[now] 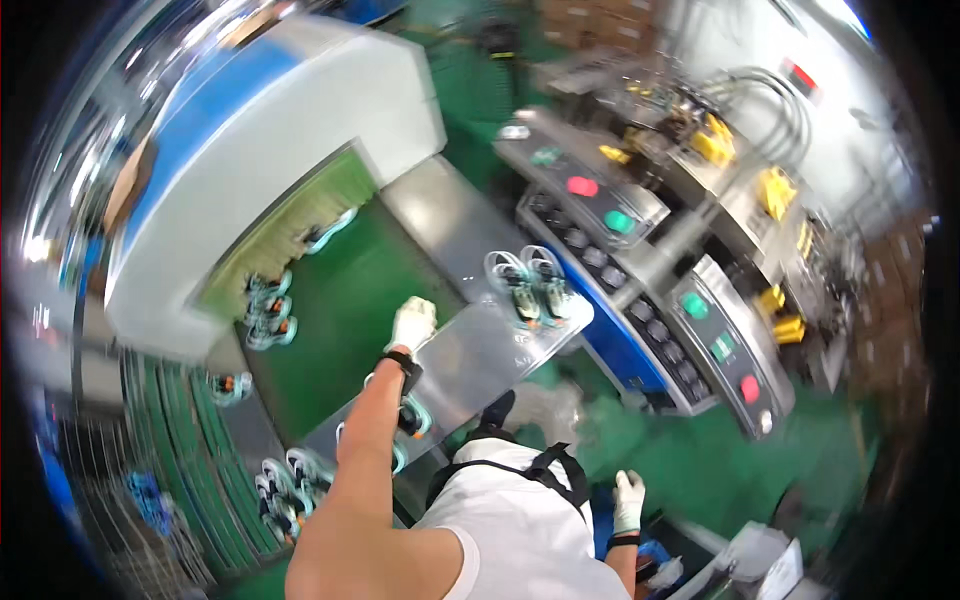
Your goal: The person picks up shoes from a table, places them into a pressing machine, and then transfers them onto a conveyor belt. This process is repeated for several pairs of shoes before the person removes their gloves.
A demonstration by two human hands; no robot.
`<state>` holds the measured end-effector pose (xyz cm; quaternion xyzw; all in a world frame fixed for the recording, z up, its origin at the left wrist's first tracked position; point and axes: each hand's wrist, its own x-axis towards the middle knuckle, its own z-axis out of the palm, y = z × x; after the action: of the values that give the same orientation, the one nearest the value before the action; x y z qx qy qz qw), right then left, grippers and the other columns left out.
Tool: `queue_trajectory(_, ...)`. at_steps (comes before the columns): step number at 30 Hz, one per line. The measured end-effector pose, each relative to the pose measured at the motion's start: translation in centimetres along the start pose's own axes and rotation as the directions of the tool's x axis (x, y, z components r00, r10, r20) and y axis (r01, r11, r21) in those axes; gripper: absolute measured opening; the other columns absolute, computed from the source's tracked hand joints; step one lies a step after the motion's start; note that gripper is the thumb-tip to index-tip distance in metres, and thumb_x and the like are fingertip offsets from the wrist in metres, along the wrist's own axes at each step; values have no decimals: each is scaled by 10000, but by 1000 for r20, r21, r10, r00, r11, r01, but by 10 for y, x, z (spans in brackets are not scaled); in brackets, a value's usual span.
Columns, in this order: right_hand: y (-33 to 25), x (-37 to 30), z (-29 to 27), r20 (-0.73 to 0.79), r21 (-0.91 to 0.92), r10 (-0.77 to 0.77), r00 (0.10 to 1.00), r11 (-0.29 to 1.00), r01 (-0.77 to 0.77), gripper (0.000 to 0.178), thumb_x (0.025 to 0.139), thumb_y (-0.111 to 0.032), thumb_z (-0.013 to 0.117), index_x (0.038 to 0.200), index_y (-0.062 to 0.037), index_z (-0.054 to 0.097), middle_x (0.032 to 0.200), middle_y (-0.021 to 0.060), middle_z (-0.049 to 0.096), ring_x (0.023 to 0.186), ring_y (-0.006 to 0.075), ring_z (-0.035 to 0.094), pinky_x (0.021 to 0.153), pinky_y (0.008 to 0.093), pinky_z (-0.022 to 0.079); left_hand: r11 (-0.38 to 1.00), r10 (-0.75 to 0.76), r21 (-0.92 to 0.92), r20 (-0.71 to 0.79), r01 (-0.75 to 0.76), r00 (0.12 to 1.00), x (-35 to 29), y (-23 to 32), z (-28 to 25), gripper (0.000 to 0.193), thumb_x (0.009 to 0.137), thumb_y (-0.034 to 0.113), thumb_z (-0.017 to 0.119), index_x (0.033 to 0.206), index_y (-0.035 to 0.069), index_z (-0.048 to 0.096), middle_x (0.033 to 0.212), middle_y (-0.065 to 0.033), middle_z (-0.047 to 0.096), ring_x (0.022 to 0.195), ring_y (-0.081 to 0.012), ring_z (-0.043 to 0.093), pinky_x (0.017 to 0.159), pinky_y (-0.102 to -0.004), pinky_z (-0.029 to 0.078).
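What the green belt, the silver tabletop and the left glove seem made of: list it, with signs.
Green belt: probably rubber or plastic; flat, fairly matte, evenly coloured.
Silver tabletop: likely bare metal; its grey surface carries bright reflections.
Left glove: seemingly soft fabric, matte white without shine; blur hides any weave.

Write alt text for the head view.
A person's gloved left hand reaches out near the edge of a green belt bearing several shoes at a white machine. The gloved right hand is held low; a shoe pair sits on a metal ledge.
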<state>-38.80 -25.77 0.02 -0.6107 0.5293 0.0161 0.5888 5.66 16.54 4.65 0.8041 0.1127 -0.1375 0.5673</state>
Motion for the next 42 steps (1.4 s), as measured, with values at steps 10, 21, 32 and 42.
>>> queue_trajectory(10,-109,10,54,142,-282,247,959,938,-200,168,944,-187,572,1022,-47,620,720,51,559,539,205,518,457,364,400,845,-147,149,-859,514,491,-46,-243,-336,967,796,409,776,1531,30,274,1473,-343,358,1356,-478,375,1140,-476,332)
queue_trajectory(21,-192,53,103,86,-744,76,993,668,13,187,881,-212,665,933,-34,640,754,14,593,612,119,561,534,307,485,874,156,365,-836,320,526,20,-250,-416,284,962,177,588,1178,-8,581,1210,-227,565,1162,-422,525,1006,-464,419)
queue_trajectory(32,-339,-89,341,783,-401,-158,601,611,683,725,887,-370,718,1389,72,437,1279,266,605,1199,342,595,1012,403,477,892,373,338,-179,-299,910,-17,-34,-152,154,930,116,606,1025,-4,624,1073,-174,610,1022,-377,593,913,-431,479)
queue_trajectory(42,-361,-60,176,187,-139,-709,680,666,733,485,822,-220,705,1196,29,523,1031,236,648,943,357,656,834,413,521,365,797,-267,585,-892,151,-83,274,157,210,898,56,652,1106,28,663,1060,-167,665,983,-332,653,865,-393,517)
